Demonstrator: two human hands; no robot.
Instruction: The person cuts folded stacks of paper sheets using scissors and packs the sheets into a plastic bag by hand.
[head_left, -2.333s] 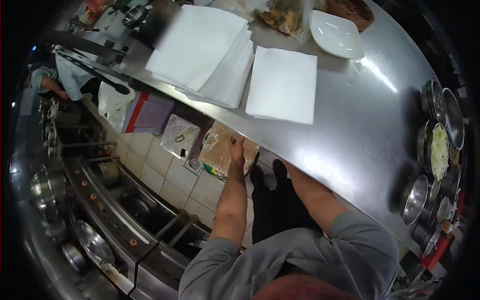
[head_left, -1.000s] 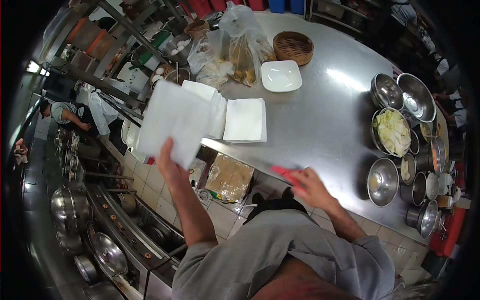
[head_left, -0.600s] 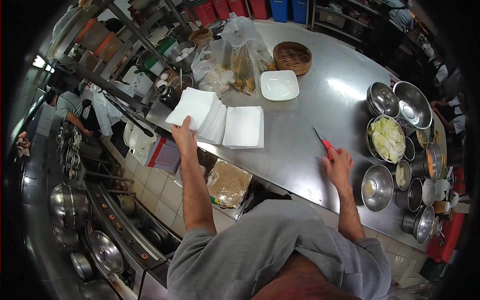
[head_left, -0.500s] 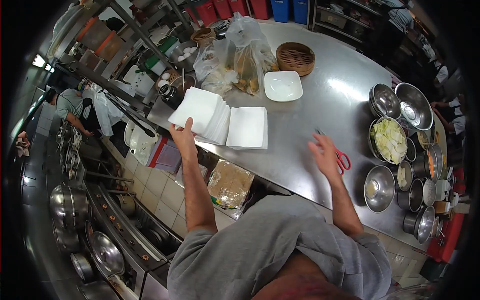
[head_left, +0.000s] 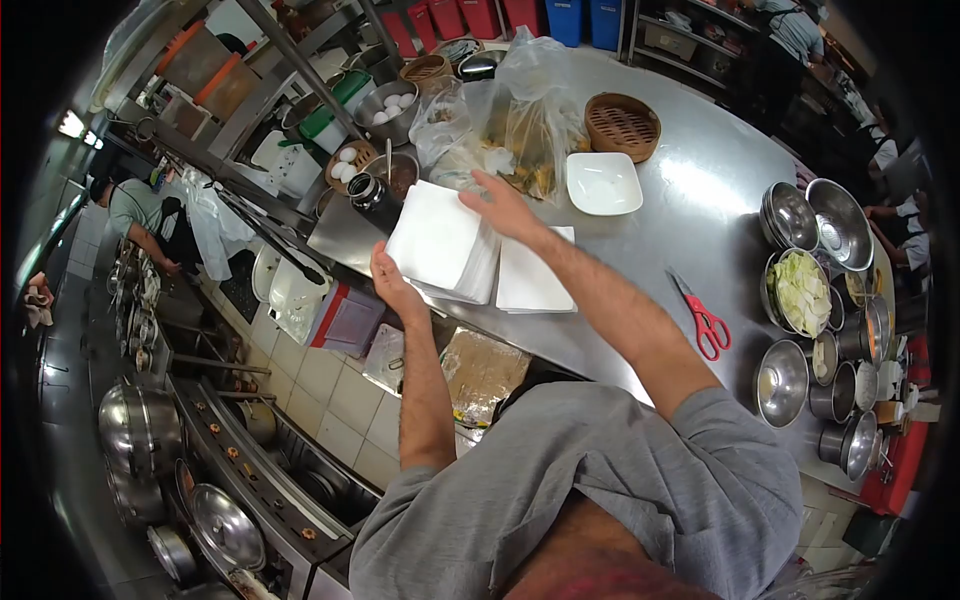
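A tall stack of white paper sheets (head_left: pixel 437 235) leans slightly near the edge of the steel table, with a lower stack of white paper (head_left: pixel 535 285) beside it on the right. My left hand (head_left: pixel 398 285) lies along the tall stack's left lower side, fingers stretched upward. At the opposite side, my right hand (head_left: pixel 500 207) reaches over the lower stack, its fingers extended at the tall stack's upper right edge. Red-handled scissors (head_left: pixel 708 325) lie on the table to the right of my right forearm. Behind the stacks are plastic bags (head_left: pixel 530 110) and a white square dish (head_left: pixel 604 184).
A bamboo steamer (head_left: pixel 622 127) stands behind the dish. On the right are metal bowls (head_left: pixel 782 380) and a bowl of cut cabbage (head_left: pixel 800 290). A dark jar (head_left: pixel 372 197) and a bowl of eggs (head_left: pixel 392 108) sit at left. A person (head_left: pixel 140 215) works at far left.
My right hand has moved left from beside the scissors to the tall paper stack, uncovering the scissors. My left hand has shifted from the stack's lower left corner, thumb on top, to its side.
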